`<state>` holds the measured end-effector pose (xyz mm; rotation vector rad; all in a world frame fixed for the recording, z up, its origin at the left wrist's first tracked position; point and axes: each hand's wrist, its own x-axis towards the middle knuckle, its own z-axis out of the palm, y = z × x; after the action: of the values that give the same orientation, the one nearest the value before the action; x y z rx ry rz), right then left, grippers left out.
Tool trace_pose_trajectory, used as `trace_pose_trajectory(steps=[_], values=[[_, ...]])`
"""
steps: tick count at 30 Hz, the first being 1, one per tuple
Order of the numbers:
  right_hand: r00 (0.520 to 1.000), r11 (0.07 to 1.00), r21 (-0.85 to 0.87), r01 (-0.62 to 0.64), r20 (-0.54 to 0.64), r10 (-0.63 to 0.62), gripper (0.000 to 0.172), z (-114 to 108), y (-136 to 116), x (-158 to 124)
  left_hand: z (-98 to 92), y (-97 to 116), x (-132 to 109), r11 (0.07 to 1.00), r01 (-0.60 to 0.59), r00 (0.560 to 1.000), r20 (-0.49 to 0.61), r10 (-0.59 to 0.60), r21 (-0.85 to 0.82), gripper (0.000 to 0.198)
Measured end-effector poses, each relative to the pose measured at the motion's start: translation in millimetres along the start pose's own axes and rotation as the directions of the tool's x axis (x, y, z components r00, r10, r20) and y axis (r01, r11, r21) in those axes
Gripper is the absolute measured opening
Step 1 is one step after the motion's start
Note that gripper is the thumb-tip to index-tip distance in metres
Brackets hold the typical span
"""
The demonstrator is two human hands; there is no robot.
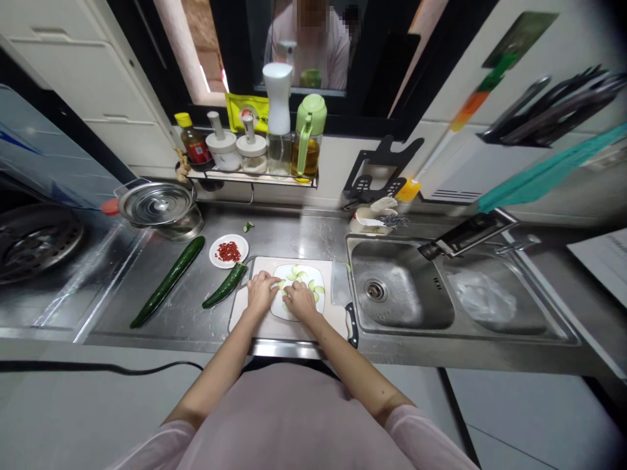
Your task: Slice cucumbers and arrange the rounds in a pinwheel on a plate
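Observation:
Both my hands rest over a white plate [313, 277] of pale green cucumber slices [300, 275], which sits on a white cutting board [264, 321]. My left hand [261, 292] is at the plate's left edge, fingers curled down onto slices. My right hand [300, 301] lies over the plate's near half, fingers bent and pinching among the slices. A cleaver [341, 287] lies on the board's right side, its black handle [352, 324] toward me. A half cucumber [226, 285] lies just left of the board.
A long whole cucumber [168, 281] lies on the steel counter, with a small dish of red chili pieces [228, 251] behind it. A steel sink [399, 292] is right of the board. A lidded pot [157, 205] and a shelf of condiment bottles [255, 147] stand at the back.

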<state>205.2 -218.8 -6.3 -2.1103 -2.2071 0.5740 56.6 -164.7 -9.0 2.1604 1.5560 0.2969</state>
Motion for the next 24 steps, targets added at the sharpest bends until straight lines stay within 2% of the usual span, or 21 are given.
trace_pose_trajectory(steps=[12,24], values=[[0.995,1.0,-0.019,-0.005,-0.101,0.003,0.027,7.5,-3.5,-2.3,3.7,-1.2,0.3,1.0,0.008,0.999,-0.031,-0.009,-0.018,0.026],[0.988,1.0,-0.021,-0.002,-0.156,-0.001,0.039,6.0,-6.9,5.8,3.9,-0.2,0.4,0.999,0.029,0.999,-0.023,-0.03,-0.041,0.026]])
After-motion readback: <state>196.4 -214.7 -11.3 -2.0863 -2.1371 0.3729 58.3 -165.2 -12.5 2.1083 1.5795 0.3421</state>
